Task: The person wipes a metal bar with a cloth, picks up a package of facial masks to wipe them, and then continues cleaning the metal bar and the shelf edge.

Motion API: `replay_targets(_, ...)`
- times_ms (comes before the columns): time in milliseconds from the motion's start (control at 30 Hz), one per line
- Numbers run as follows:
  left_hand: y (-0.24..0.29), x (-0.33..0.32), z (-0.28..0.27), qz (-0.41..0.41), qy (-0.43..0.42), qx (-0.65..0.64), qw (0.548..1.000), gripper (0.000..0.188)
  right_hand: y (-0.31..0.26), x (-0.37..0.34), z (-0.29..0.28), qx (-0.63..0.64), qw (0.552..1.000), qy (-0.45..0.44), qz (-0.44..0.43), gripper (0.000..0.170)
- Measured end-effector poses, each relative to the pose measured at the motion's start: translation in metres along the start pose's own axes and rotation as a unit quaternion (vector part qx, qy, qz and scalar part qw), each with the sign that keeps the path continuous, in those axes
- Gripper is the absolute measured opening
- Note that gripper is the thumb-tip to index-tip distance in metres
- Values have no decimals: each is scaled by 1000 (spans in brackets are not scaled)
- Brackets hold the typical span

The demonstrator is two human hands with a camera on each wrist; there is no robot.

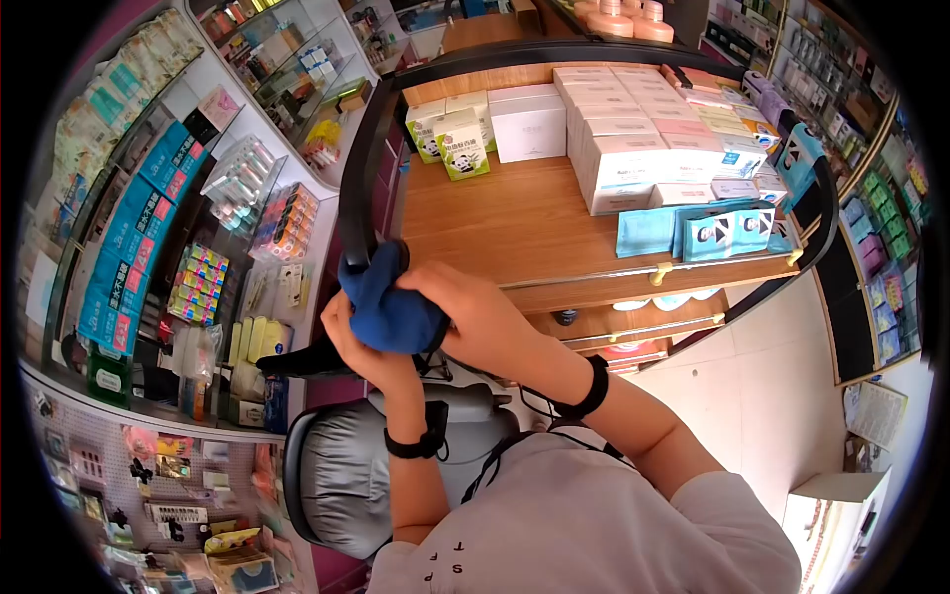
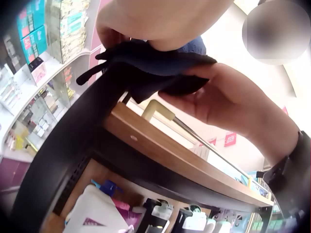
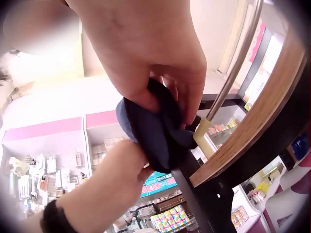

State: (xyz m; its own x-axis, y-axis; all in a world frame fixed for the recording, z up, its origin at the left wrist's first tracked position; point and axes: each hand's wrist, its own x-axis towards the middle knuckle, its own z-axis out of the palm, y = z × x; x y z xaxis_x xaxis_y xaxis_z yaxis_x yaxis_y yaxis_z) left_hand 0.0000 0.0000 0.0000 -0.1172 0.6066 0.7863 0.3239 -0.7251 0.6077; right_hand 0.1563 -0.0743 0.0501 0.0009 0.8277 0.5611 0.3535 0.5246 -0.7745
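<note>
A bunched blue cloth (image 1: 396, 312) with darker folds lies against the end of the black shelf frame (image 1: 362, 188). My left hand (image 1: 368, 346) grips it from the left and below. From the other side my right hand (image 1: 457, 297) pinches its upper part. The left wrist view has the cloth (image 2: 146, 60) draped over the black frame bar (image 2: 68, 131), its dark underside showing. In the right wrist view the fingers of my right hand (image 3: 146, 53) curl into the cloth (image 3: 155, 128), while my left hand (image 3: 121, 170) holds its lower edge.
The wooden shelf (image 1: 485, 223) bears stacked white boxes (image 1: 623, 158), green panda boxes (image 1: 463, 147) and blue packets (image 1: 727, 233). A metal rail (image 1: 594, 277) runs along its front. Below me stands a grey padded chair (image 1: 341, 475). Stocked display shelves (image 1: 267, 168) line the left side.
</note>
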Motion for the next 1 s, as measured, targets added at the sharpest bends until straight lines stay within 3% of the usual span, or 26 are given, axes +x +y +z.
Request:
replay_targets(67,1,-6,-6,18,60,39,997,31,-13,-13,-6,-72,995,-18,-71,55)
replay_targets(100,9,10,-11,67,63,76,993,26,-19,-15,-11,-54,995,8,-84,55)
replay_targets(200,36,-9,5,60,96,99,989,26,-40,-39,-49,-183,972,40,-141,56)
replay_targets(300,39,-23,24,127,70,176,974,26,-47,-53,-92,-266,951,62,-144,52)
replay_targets(400,64,-40,52,106,-87,203,970,30,-41,-71,-129,-267,956,52,-113,50)
replay_targets(500,85,-63,78,102,-79,181,975,27,-34,-97,-160,-275,958,35,-77,47)
replay_targets(567,105,-74,92,101,-84,161,978,35,-37,-114,-178,-279,958,45,-42,47)
replay_targets(767,153,-103,133,161,-205,75,963,45,-51,-160,-225,-313,945,90,-15,49)
replay_targets(867,169,-122,158,172,-192,52,965,48,-59,-174,-241,-379,909,153,-81,45)
replay_targets(967,185,-130,172,173,-195,38,965,46,-56,-186,-255,-422,882,204,-56,44)
replay_targets(1000,187,-131,176,185,-188,37,964,44,-51,-193,-259,-423,881,210,-29,52)
